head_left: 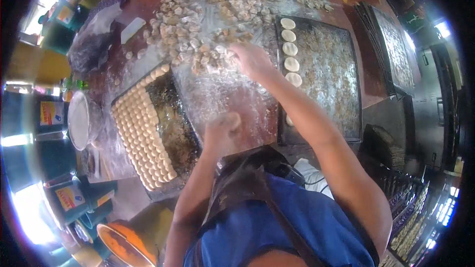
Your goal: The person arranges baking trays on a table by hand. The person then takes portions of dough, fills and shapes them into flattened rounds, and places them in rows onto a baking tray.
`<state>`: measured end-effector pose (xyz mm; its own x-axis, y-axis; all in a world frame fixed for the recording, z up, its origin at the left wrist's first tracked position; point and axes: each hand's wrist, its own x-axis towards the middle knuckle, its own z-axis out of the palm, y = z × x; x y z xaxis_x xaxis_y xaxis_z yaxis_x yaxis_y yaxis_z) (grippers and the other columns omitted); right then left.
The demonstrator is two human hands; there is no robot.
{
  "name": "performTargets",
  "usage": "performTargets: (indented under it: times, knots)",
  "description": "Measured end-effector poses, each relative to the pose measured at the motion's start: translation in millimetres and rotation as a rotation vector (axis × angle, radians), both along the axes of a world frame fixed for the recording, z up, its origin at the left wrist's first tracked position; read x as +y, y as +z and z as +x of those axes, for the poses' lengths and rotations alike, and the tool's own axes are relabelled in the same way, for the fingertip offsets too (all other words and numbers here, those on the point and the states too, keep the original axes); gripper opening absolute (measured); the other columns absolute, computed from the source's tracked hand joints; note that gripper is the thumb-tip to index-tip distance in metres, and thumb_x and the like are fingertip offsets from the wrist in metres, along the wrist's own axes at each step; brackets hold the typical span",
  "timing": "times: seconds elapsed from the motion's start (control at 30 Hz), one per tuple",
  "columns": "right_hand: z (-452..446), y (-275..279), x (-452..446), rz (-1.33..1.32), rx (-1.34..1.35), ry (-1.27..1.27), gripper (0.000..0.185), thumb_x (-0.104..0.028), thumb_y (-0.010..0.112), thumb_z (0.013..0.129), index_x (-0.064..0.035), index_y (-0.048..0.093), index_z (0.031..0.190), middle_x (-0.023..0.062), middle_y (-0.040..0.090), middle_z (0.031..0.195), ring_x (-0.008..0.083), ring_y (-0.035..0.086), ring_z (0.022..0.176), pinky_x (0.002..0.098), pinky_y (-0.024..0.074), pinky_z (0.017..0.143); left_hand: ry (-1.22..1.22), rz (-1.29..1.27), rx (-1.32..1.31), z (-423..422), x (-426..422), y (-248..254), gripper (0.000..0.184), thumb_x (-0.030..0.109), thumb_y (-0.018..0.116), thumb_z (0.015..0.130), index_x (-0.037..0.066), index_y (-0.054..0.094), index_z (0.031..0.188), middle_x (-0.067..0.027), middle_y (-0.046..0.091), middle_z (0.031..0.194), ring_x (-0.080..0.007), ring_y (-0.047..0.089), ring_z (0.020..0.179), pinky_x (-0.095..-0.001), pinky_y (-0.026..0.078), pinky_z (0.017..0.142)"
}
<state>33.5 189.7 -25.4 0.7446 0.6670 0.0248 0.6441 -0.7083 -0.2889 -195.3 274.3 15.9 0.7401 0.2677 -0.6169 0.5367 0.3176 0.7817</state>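
My right hand (251,61) reaches over the near edge of a spread of floured dough pieces (183,32). Its fingers are bent together at a small dough lump (229,54). Close to the front of the table, my left hand (220,129) is closed and a little blurred, with a pale round piece of dough (234,120) at its fingers. On the dark baking tray (319,69) to the right, flat dough discs (290,48) form one column along the left edge; my right forearm covers part of it. Rows of small dough rounds (141,133) fill much of the left tray (173,118).
Flour dusts the reddish table (247,104). A white scraper (132,30) and a plastic bag (91,49) lie at the left, near a round pale container (81,120). Stacked trays (391,44) stand at the right. An orange-rimmed bucket (123,242) is below left.
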Motion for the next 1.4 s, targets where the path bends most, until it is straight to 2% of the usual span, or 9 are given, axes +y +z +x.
performTargets:
  times: [0.07, 0.17, 0.27, 0.43, 0.6, 0.73, 0.8, 1.2, 1.4]
  knots:
    - [-77.3, 48.4, -6.5, 0.635, 0.010, -0.106, 0.022, -0.012, 0.062, 0.086, -0.0115, 0.064, 0.108, 0.0150, 0.067, 0.089, 0.0311, 0.068, 0.081, 0.0412, 0.0543, 0.073, 0.059, -0.155, -0.166, -8.6, 27.8, -56.6, 0.028, 0.021, 0.058, 0.098, -0.004, 0.066, 0.108, -0.0077, 0.066, 0.092, -0.0169, 0.062, 0.082, -0.0286, 0.051, 0.072]
    - [-160.1, 58.5, 0.3, 0.173, 0.453, -0.068, 0.030, -0.011, 0.070, 0.081, -0.0097, 0.066, 0.111, 0.0143, 0.069, 0.094, 0.0281, 0.068, 0.087, 0.0381, 0.0536, 0.079, 0.237, -0.034, -0.093, -10.1, 34.8, -37.5, 0.023, 0.016, 0.054, 0.101, -0.004, 0.064, 0.109, -0.0066, 0.064, 0.091, -0.0148, 0.061, 0.076, -0.0282, 0.054, 0.074]
    - [-187.7, 30.1, -10.1, 0.459, 0.011, 0.075, 0.026, -0.018, 0.070, 0.087, -0.0063, 0.070, 0.110, 0.0135, 0.067, 0.091, 0.0229, 0.064, 0.080, 0.0351, 0.0543, 0.077, 0.086, -0.160, -0.315, -30.5, 52.2, -28.0, 0.030, 0.021, 0.049, 0.104, -0.003, 0.061, 0.116, -0.0021, 0.061, 0.083, -0.0115, 0.060, 0.073, -0.0282, 0.053, 0.066]
    - [-201.9, 49.2, -23.4, 0.556, 0.773, -0.220, 0.028, -0.014, 0.070, 0.085, -0.0025, 0.069, 0.111, 0.0148, 0.070, 0.102, 0.0210, 0.065, 0.094, 0.0354, 0.0526, 0.084, -0.264, -0.056, -0.461, -50.5, 47.0, 6.2, 0.029, 0.002, 0.058, 0.088, 0.000, 0.067, 0.116, -0.0083, 0.071, 0.092, -0.0149, 0.061, 0.076, -0.0318, 0.053, 0.072]
    - [-232.4, 46.9, -8.5, 0.689, -0.010, -0.043, 0.022, 0.001, 0.064, 0.085, -0.0012, 0.070, 0.106, 0.0172, 0.072, 0.094, 0.0307, 0.070, 0.076, 0.0384, 0.0564, 0.073, -0.170, 0.282, -0.439, -29.5, 50.3, -40.1, 0.034, -0.003, 0.053, 0.087, 0.002, 0.070, 0.116, -0.0121, 0.074, 0.095, -0.0146, 0.065, 0.073, -0.0293, 0.054, 0.067]
    - [-187.2, 8.7, -27.7, 0.267, 0.345, -0.251, 0.027, -0.002, 0.066, 0.081, -0.0012, 0.070, 0.107, 0.0200, 0.070, 0.105, 0.0321, 0.069, 0.095, 0.0392, 0.0540, 0.085, -0.313, 0.277, -0.317, -34.0, 25.2, -26.3, 0.037, -0.007, 0.052, 0.089, -0.001, 0.061, 0.125, -0.0201, 0.066, 0.117, -0.0283, 0.070, 0.090, -0.0367, 0.060, 0.079]
    - [-176.4, 12.3, -37.1, 0.245, 0.411, -0.229, 0.026, -0.002, 0.068, 0.079, -0.0016, 0.071, 0.105, 0.0195, 0.070, 0.104, 0.0317, 0.068, 0.094, 0.0402, 0.0534, 0.084, -0.550, 1.124, -0.499, -29.8, 16.5, -41.0, 0.037, -0.002, 0.054, 0.088, 0.000, 0.060, 0.125, -0.0228, 0.064, 0.118, -0.0360, 0.069, 0.090, -0.0407, 0.058, 0.080]
    - [-128.6, -29.0, -59.7, 0.633, 0.470, 0.133, 0.027, -0.003, 0.070, 0.076, -0.0022, 0.070, 0.103, 0.0166, 0.064, 0.095, 0.0356, 0.062, 0.094, 0.0411, 0.0505, 0.085, -0.105, 1.002, -0.313, -13.8, 3.8, -70.7, 0.022, 0.005, 0.068, 0.083, 0.004, 0.071, 0.104, -0.0145, 0.068, 0.097, -0.0346, 0.066, 0.091, -0.0406, 0.053, 0.081]
    - [-116.4, 7.5, -36.5, 0.141, 0.559, 0.107, 0.045, -0.012, 0.075, 0.074, -0.0083, 0.066, 0.118, 0.0167, 0.071, 0.093, 0.0331, 0.067, 0.094, 0.0413, 0.0529, 0.080, -0.203, 1.021, -0.454, -9.2, -6.0, -47.0, 0.036, 0.000, 0.066, 0.081, 0.010, 0.068, 0.115, -0.0137, 0.071, 0.099, -0.0307, 0.069, 0.090, -0.0402, 0.055, 0.076]
